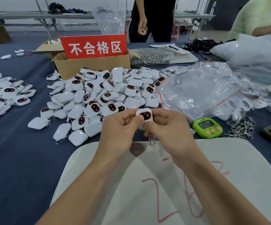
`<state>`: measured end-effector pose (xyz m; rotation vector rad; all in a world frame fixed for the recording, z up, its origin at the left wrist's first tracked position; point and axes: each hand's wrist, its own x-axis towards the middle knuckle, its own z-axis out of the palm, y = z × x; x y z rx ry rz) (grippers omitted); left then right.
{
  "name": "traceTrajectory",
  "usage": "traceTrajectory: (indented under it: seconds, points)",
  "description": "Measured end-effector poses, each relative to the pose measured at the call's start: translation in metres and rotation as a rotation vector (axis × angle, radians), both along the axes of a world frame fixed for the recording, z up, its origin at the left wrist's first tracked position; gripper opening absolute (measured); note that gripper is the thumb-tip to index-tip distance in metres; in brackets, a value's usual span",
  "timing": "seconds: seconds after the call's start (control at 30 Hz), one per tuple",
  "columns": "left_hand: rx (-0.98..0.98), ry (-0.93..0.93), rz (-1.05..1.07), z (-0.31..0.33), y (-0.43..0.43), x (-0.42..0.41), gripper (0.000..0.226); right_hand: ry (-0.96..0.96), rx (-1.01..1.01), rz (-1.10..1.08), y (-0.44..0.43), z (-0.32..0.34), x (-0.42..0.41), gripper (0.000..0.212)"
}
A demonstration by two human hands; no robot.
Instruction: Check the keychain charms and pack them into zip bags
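A white keychain charm (145, 116) with a dark, red-rimmed face is held up for checking above the near white mat (229, 159), pinched between the thumbs and curled fingers of the left hand (123, 127) and right hand (167, 127), its metal chain (150, 140) dangling below. Just beyond, a large heap of charms (99, 95) lies on the blue table (18, 151), with clear zip bags (199, 90) to the right, some seemingly filled. Most of the work appears to remain; this piece is not yet bagged. Both forearms reach in from the near edge, wrists angled inward
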<state>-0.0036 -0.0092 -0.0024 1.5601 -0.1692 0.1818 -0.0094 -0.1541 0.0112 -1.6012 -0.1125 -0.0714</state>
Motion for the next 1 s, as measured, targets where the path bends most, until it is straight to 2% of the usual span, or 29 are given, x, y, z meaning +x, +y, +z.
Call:
traceTrajectory:
  seconds: [0.07,0.17,0.27,0.33,0.5,0.6,0.7,0.83,0.87,0.93,1.0]
  points:
    - [0.063,-0.093,0.044,0.001,0.001,-0.003,0.023,-0.087,-0.044,-0.096,-0.002,0.001,-0.001,0.03]
    - [0.305,-0.187,0.207,0.0,0.003,-0.006,0.041,-0.229,-0.164,-0.215,-0.003,0.0,-0.003,0.031]
    - [0.458,-0.251,0.318,0.0,0.0,-0.012,0.029,-0.404,-0.29,-0.275,-0.001,-0.001,-0.006,0.024]
    - [0.489,-0.278,0.353,0.0,-0.001,-0.014,0.026,-0.427,-0.321,-0.286,-0.001,-0.003,-0.006,0.022]
    - [0.449,-0.194,0.258,0.001,0.002,-0.012,0.028,-0.415,-0.357,-0.299,-0.002,-0.004,-0.004,0.026]
    - [0.192,-0.005,0.131,0.003,-0.002,-0.007,0.019,-0.386,-0.423,-0.257,-0.004,-0.004,-0.003,0.042]
    - [-0.054,0.2,0.042,0.008,0.0,-0.002,0.017,-0.339,-0.451,-0.089,-0.005,-0.003,-0.004,0.052]
    - [-0.169,0.238,0.022,0.01,0.0,-0.001,0.018,-0.268,-0.364,-0.084,-0.008,0.004,-0.001,0.024]
    - [-0.169,0.222,0.037,0.01,-0.001,-0.002,0.018,-0.291,-0.377,-0.136,-0.01,0.004,0.0,0.012]
    - [-0.064,0.174,0.04,0.009,-0.005,-0.005,0.013,-0.323,-0.46,-0.293,-0.02,0.003,0.004,0.023]
    - [0.112,0.125,-0.035,0.007,-0.01,-0.013,0.006,-0.256,-0.368,-0.385,-0.028,0.005,0.01,0.024]
